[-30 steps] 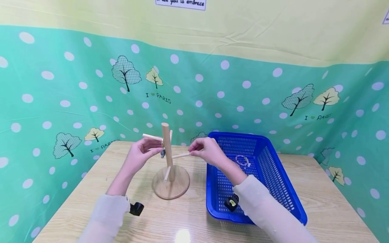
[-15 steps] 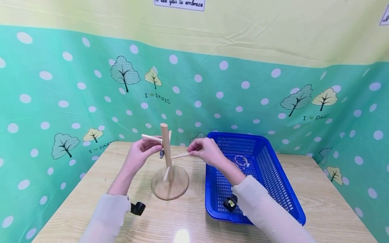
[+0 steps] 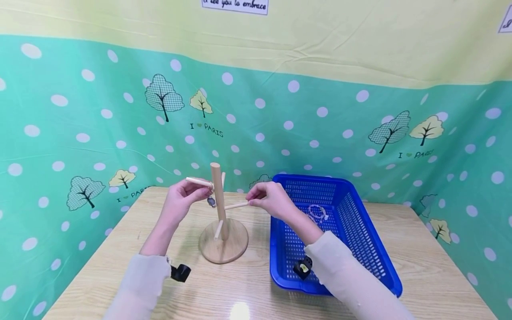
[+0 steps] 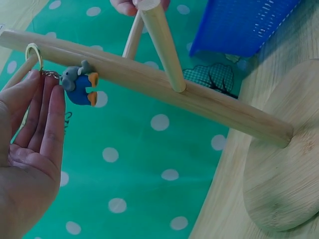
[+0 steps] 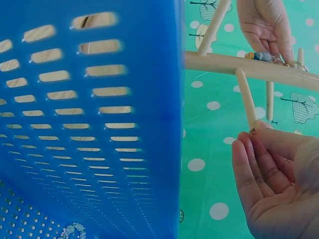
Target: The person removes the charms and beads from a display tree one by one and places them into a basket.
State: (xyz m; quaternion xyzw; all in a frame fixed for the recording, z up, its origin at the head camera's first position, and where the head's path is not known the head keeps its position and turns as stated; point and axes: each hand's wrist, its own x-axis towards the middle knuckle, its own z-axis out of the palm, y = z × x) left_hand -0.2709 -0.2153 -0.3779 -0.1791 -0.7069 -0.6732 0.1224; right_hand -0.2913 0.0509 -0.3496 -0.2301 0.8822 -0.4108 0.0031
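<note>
A wooden stand (image 3: 219, 195) has a round base and several pegs on its upright post. On its upper left peg (image 3: 198, 181) hangs a keychain with a small grey elephant figure (image 4: 79, 83) in blue, its metal ring (image 4: 35, 56) looped around the peg close to the post. My left hand (image 3: 178, 198) pinches the keychain by its chain, just below the ring. Across the post, my right hand (image 3: 275, 200) pinches the tip of the right peg (image 5: 246, 97) between thumb and fingers. In the right wrist view both hands appear on either side of the post.
To the right stands a blue plastic basket (image 3: 276, 266) with a pink beaded bracelet (image 3: 317, 214) inside; my right forearm crosses above it. A patterned green and yellow cloth (image 3: 256, 111) hangs behind the wooden table (image 3: 248, 306).
The elephant figure, which hung straight down, now tilts and sits slightly further left as my left hand shifts a little. My right hand keeps its place on the peg.
</note>
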